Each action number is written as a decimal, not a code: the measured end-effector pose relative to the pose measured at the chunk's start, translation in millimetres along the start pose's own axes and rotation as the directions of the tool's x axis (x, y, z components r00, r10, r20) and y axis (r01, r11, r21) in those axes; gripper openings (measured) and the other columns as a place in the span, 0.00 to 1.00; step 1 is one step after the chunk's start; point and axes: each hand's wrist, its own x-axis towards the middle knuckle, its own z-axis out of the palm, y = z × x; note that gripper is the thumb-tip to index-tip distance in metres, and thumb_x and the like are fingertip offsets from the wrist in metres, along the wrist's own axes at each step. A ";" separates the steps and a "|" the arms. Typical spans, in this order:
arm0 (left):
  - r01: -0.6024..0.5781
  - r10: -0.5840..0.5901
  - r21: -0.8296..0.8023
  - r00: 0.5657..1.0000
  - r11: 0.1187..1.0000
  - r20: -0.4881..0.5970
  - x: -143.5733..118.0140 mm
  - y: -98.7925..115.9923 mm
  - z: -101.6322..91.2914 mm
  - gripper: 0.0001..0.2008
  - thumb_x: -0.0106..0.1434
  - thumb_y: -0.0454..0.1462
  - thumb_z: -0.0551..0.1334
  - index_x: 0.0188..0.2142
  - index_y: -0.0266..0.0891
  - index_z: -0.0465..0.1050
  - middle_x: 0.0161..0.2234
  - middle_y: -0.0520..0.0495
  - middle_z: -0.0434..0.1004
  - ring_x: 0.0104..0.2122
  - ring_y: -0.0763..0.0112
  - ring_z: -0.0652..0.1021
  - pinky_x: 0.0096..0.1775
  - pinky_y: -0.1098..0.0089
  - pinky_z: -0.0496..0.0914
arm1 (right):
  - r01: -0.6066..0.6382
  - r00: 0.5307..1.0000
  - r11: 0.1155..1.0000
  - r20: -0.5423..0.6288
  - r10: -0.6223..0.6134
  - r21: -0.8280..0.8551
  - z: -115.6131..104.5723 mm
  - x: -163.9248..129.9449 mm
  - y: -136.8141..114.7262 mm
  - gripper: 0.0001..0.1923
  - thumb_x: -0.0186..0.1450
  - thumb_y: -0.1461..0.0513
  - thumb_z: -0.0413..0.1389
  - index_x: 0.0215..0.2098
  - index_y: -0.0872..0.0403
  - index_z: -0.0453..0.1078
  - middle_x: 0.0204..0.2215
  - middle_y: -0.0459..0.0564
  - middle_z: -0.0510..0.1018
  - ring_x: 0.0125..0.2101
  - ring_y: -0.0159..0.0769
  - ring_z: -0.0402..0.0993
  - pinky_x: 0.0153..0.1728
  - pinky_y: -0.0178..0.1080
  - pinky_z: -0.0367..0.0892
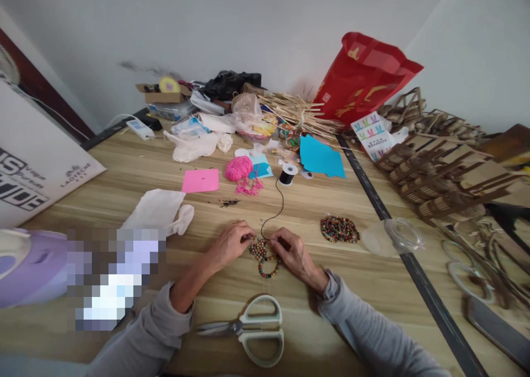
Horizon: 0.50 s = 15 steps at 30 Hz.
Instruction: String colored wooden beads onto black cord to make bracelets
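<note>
My left hand and my right hand rest on the wooden table, fingertips pinched on a strand of multicoloured beads that loops between them. A black cord runs from the beads up to a black spool. A pile of loose coloured beads lies to the right of my right hand. Grey-handled scissors lie shut on the table just in front of my forearms.
A pink yarn ball, pink paper, blue paper, a white cloth, a clear lid, a red bag and wooden laser-cut pieces crowd the far and right side. A cardboard box stands at left.
</note>
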 end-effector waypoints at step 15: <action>-0.036 0.037 0.051 0.999 0.998 -0.012 3.8 -1.3 3.6 0.04 0.58 0.30 0.63 0.32 0.36 0.78 0.31 0.48 0.74 0.32 0.70 0.75 0.37 0.71 0.66 | -0.189 0.982 0.946 0.067 0.177 0.263 -6.1 3.5 3.9 0.13 0.64 0.54 0.53 0.31 0.56 0.67 0.21 0.43 0.65 0.21 0.28 0.58 0.22 0.31 0.55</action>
